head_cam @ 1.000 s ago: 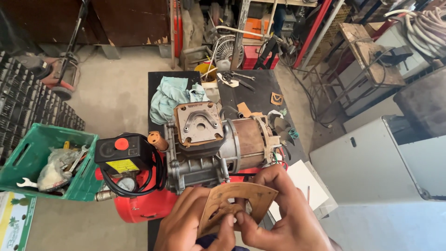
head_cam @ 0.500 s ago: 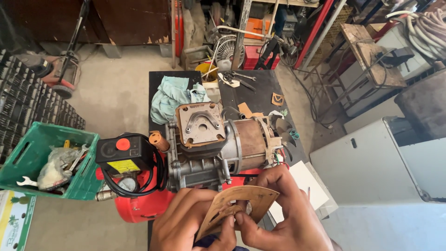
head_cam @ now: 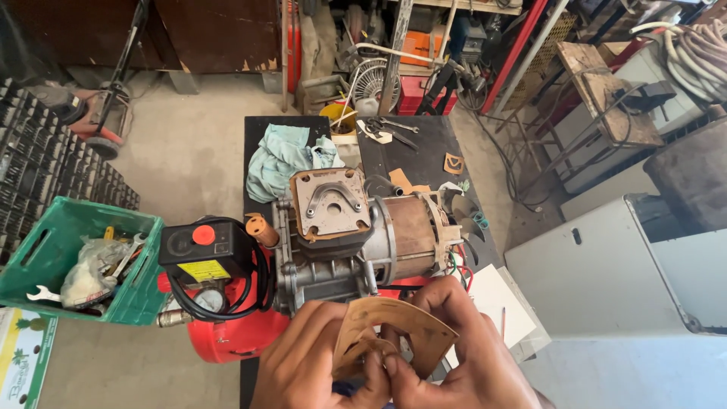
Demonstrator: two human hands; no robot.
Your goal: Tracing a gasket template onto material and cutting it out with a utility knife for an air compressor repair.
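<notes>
thin brown gasket sheet (head_cam: pixel 394 333), held low over the near end of the black bench (head_cam: pixel 424 155), pinched by fingers of left hand (head_cam: pixel 307 363) and right hand (head_cam: pixel 462 363), already bowed between them. likely to crease or tear under more bending. could slip onto the compressor pump (head_cam: pixel 356 235) or the red tank (head_cam: pixel 227 337) beneath.

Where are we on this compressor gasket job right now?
Looks done: the pump on the red tank is open on top, with a metal plate exposed and scraps of gasket paper on the black table. In hand: the left hand and right hand hold a brown gasket sheet. Left: it is not yet on the pump.
</notes>
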